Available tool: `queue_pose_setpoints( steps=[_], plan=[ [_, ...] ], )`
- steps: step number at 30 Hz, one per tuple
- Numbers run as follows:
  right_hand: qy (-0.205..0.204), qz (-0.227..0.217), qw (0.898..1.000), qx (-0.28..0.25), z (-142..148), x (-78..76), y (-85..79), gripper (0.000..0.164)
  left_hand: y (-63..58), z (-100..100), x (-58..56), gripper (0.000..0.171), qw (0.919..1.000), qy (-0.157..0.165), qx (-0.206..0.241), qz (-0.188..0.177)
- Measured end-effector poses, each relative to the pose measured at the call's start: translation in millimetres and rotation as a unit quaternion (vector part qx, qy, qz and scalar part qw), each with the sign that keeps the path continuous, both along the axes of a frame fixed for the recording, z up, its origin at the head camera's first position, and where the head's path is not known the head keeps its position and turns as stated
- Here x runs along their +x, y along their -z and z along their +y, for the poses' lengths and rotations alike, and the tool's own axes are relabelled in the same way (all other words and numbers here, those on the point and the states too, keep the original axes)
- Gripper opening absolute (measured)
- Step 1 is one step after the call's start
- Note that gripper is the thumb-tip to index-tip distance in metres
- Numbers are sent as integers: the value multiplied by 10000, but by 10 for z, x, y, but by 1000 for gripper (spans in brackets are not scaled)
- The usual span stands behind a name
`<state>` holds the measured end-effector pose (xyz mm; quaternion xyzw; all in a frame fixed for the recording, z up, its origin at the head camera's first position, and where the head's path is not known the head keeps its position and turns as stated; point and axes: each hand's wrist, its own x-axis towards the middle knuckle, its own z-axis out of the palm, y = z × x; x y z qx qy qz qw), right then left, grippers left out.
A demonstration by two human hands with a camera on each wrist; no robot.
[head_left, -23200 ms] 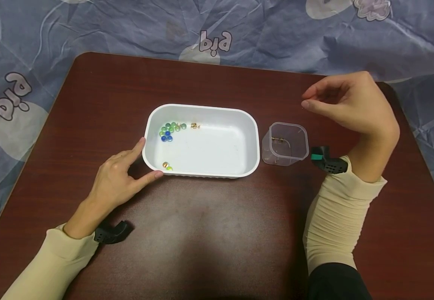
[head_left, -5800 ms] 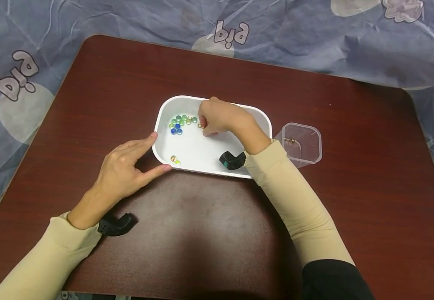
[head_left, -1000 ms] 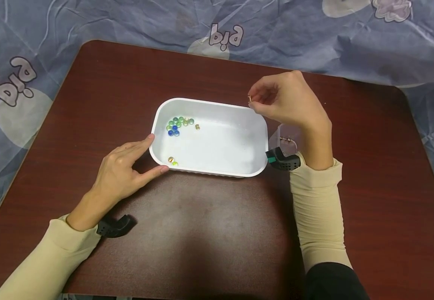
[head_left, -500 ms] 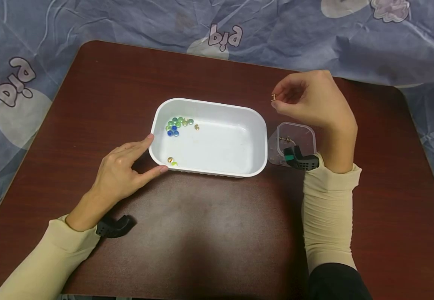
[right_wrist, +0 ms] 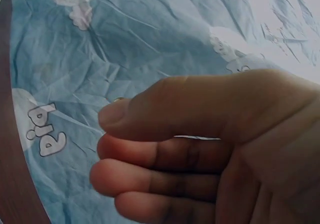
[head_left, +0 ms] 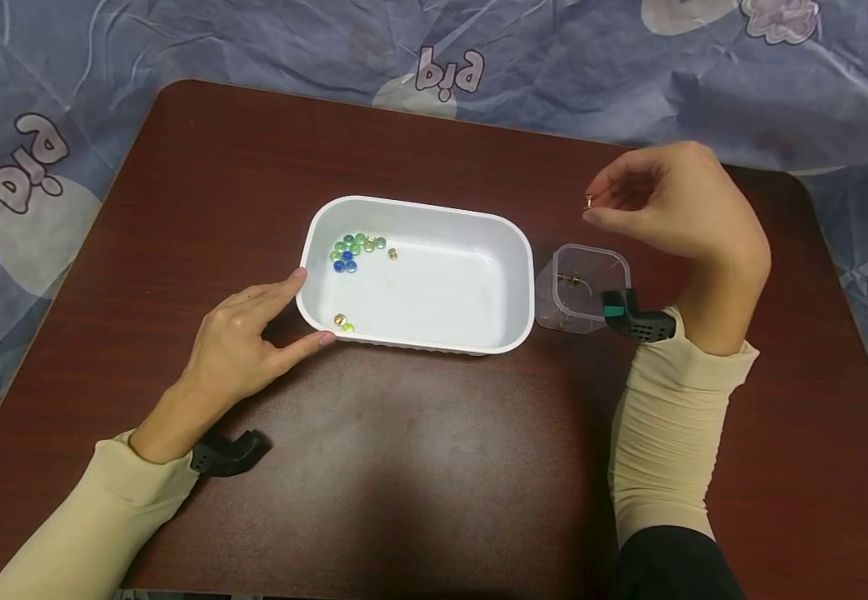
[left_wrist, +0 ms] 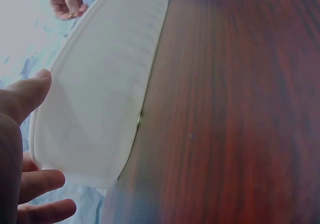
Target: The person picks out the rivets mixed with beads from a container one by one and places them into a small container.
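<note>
My left hand [head_left: 235,342] rests at the left end of a white tray [head_left: 434,292], fingertip and thumb touching its outer side, fingers fairly straight. Thumb and fingertips of my right hand [head_left: 681,200] pinch a small gold spool-shaped stud [head_left: 589,202] with flat ends, in the air beyond and above a clear plastic box [head_left: 546,312]. Similar gold pieces [head_left: 571,279] show in that box. Inside the tray, green and blue glass marbles [head_left: 347,250] cluster at the far left, beside a gold piece [head_left: 392,254]. In the right wrist view my thumb hides most of the stud.
Two more marbles [head_left: 340,320] lie by the tray's near left corner. A dark red-brown table [head_left: 404,467] carries everything, with its rounded far edge against a blue printed cloth [head_left: 254,50]. The clear box stands just right of the tray.
Since reaching into the tray, my right hand has lifted out a gold stud and carried it rightward, past the tray's right end. My left hand has kept its place.
</note>
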<state>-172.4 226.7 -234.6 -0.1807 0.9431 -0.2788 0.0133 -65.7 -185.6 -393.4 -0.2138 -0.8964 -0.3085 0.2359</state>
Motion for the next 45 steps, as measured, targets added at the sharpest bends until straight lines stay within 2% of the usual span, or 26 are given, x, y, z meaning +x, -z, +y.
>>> queue_pose_setpoints(
  steps=[11,17,24,34,45],
  plan=[
    [282,-260,9989,-255,174,103,-99,13,4,-3,3,84,10000,27,30,20],
    [455,-317,9981,-267,268,145,-121,12,-2,0,5,83,10000,18,54,-44],
    [477,-345,9979,-278,290,197,-146,12,-7,1,7,84,9999,15,61,-94],
    [835,-462,9951,-244,345,272,-194,12,-7,3,3,85,9999,21,35,-110],
    [745,-454,9953,-417,402,303,-209,12,-14,2,7,87,9999,3,17,-157]
  ],
)
